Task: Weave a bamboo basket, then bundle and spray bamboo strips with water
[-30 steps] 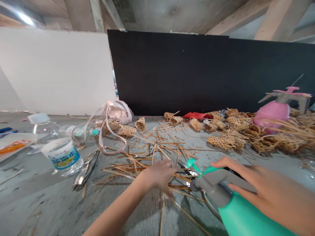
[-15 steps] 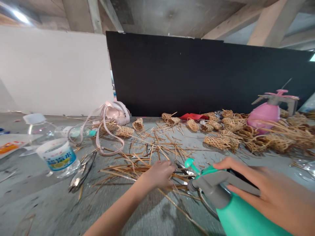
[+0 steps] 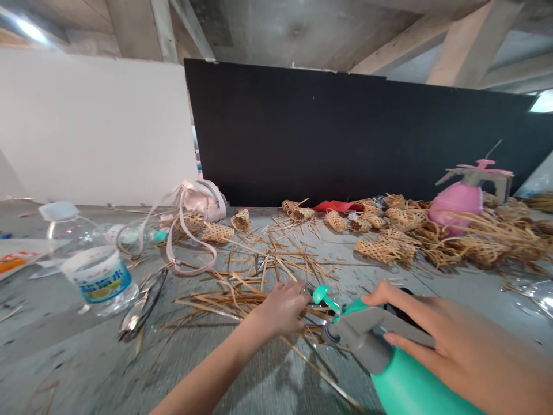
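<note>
**Hand Status, Operator Station**

My right hand [image 3: 449,334] is closed around the grey pump head [image 3: 367,334] of the teal spray bottle [image 3: 410,383], low over the work surface [image 3: 86,357]. My left hand [image 3: 280,311] is curled among the bamboo strips [image 3: 224,300] (any hold on them, I cannot tell). Maintain a firm grip; keep the nozzle clear of the strips.

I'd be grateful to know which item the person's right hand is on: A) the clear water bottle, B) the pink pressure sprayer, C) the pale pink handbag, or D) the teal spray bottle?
D. The fingers of the right hand lie over the grey trigger head of the teal spray bottle.
</note>
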Tool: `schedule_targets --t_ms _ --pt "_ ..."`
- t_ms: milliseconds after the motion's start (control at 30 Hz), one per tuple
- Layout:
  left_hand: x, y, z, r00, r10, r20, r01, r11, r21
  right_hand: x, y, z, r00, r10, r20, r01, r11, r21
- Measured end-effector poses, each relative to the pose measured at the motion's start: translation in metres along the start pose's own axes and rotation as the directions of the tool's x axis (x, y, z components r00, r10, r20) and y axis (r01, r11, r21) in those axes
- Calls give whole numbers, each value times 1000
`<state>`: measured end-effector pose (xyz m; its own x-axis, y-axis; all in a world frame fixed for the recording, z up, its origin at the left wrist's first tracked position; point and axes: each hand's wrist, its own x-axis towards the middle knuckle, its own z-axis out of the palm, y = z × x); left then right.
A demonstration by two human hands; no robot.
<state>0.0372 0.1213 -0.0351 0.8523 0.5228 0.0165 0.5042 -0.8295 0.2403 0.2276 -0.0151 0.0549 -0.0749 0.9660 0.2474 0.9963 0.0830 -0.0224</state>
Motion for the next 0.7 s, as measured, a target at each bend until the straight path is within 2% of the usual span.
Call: schedule_targets --t_ms 133,333,400,567,700 --pt "-1 7 -2 999 38 -17 -38 999 -6 -2 -6 0 998 16 56 -16 1000 -6" --pt "-1 12 -1 996 88 -30 -88 996 -2 2 1 0 991 -97 91 100 994 -36" --pt "-1 12 0 995 86 -51 -85 996 10 1 6 0 989 -100 109 106 993 -45" --pt "3 16 3 995 64 -79 -62 998 32 -2 8 -2 998 -14 67 14 1000 -8" --pt "2 20 5 993 94 -75 -94 996 13 -4 4 -3 996 -78 -50 75 996 -54"
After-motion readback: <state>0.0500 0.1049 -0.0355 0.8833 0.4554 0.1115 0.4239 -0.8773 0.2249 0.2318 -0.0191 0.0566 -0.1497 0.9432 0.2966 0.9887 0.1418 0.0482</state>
